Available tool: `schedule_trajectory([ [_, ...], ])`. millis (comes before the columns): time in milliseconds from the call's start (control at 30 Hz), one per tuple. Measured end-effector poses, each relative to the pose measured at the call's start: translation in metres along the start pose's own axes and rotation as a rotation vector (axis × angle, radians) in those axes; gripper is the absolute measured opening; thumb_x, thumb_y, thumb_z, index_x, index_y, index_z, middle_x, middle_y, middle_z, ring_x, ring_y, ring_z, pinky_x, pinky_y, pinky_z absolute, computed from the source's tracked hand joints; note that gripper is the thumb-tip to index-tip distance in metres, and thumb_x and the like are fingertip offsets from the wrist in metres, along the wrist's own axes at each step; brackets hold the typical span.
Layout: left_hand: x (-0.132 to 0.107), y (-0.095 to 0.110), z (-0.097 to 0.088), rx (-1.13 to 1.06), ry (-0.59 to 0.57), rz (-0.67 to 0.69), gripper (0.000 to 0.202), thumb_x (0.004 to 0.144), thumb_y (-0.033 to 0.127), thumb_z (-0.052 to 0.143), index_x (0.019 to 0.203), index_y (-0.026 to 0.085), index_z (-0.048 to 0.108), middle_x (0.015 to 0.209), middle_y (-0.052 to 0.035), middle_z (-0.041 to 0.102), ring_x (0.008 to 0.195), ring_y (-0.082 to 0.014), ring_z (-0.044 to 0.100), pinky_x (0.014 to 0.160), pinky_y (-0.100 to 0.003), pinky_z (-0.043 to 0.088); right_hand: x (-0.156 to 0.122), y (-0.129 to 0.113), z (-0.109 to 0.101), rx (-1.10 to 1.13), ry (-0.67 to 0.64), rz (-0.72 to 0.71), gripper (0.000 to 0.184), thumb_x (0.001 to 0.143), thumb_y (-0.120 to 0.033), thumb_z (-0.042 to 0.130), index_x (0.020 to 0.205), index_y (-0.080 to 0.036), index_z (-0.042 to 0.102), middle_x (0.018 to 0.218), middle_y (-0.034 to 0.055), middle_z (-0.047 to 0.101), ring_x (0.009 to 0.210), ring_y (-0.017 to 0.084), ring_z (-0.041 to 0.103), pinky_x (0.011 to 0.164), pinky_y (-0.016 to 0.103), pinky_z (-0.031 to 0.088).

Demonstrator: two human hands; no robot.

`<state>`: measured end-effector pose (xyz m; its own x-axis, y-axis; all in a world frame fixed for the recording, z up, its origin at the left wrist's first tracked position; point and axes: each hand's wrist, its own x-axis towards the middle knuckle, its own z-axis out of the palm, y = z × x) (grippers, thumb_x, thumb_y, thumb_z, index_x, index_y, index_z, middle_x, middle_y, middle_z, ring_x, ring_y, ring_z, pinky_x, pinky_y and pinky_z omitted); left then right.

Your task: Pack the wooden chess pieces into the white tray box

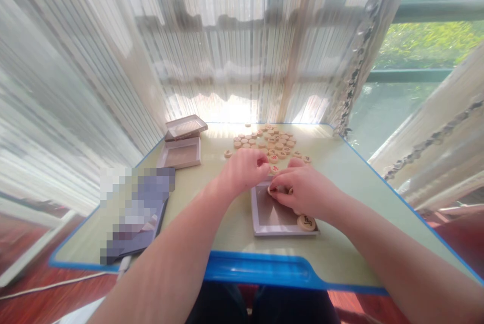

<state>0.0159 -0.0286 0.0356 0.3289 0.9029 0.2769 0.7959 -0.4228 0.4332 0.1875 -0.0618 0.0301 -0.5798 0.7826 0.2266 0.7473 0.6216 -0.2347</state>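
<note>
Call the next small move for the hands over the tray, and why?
Probably: set the disc under the right hand into the tray next to the one already lying there. Both hands meet at the tray's far edge, the left hand pinching by a red-marked disc; most of the tray is bare and the loose pile lies just beyond.

Pale green table (340,173) with blue rim, tan wooden discs (270,140).
</note>
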Motion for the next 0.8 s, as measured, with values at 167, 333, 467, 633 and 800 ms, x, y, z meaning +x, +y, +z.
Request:
schedule_trajectory([
  [167,-0.0005,0.0008,-0.0004,0.045,0.003,0.020,0.026,0.074,0.024,0.047,0.080,0.021,0.072,0.080,-0.0016,0.071,0.075,-0.0166,0.062,0.067,-0.025,0.046,0.0003,0.0016,-0.0030,-0.089,0.003,0.036,0.014,0.078,-0.030,0.059,0.076,-0.029,0.073,0.096,0.0028,0.065,0.087,0.022,0.049,0.076,0.036,0.043],
  [333,-0.0022,0.0023,-0.0007,0.064,-0.003,0.015,0.026,0.075,0.025,0.046,0.082,0.020,0.071,0.080,-0.0021,0.071,0.077,-0.0171,0.063,0.068,-0.024,0.045,-0.0004,0.0005,-0.0060,-0.097,-0.012,0.078,0.014,0.077,-0.029,0.059,0.076,-0.028,0.073,0.090,0.0040,0.061,0.088,0.022,0.049,0.076,0.034,0.043],
  [467,-0.0029,0.0040,-0.0021,0.087,-0.033,0.011,0.026,0.076,0.026,0.046,0.080,0.020,0.070,0.078,-0.0023,0.070,0.074,-0.0167,0.062,0.065,-0.024,0.044,-0.0013,0.0000,-0.0070,-0.095,0.001,0.112,0.018,0.079,-0.034,0.057,0.073,-0.025,0.071,0.086,0.0046,0.061,0.088,0.022,0.050,0.076,0.033,0.044],
  [633,-0.0043,0.0076,-0.0048,0.103,-0.066,0.016,0.026,0.077,0.027,0.044,0.080,0.020,0.069,0.076,-0.0022,0.069,0.071,-0.0160,0.060,0.064,-0.025,0.043,-0.0011,-0.0009,-0.0050,-0.120,0.007,0.092,0.015,0.078,-0.033,0.058,0.077,-0.027,0.071,0.089,0.0042,0.060,0.090,0.022,0.049,0.075,0.033,0.044],
  [800,-0.0042,0.0088,-0.0061,0.127,-0.081,0.010,0.026,0.078,0.028,0.045,0.080,0.019,0.069,0.077,-0.0031,0.069,0.074,-0.0166,0.060,0.066,-0.025,0.043,-0.0016,0.0008,-0.0044,-0.136,-0.006,0.085,0.015,0.079,-0.030,0.057,0.078,-0.027,0.072,0.087,0.0043,0.060,0.088,0.022,0.050,0.075,0.033,0.044],
])
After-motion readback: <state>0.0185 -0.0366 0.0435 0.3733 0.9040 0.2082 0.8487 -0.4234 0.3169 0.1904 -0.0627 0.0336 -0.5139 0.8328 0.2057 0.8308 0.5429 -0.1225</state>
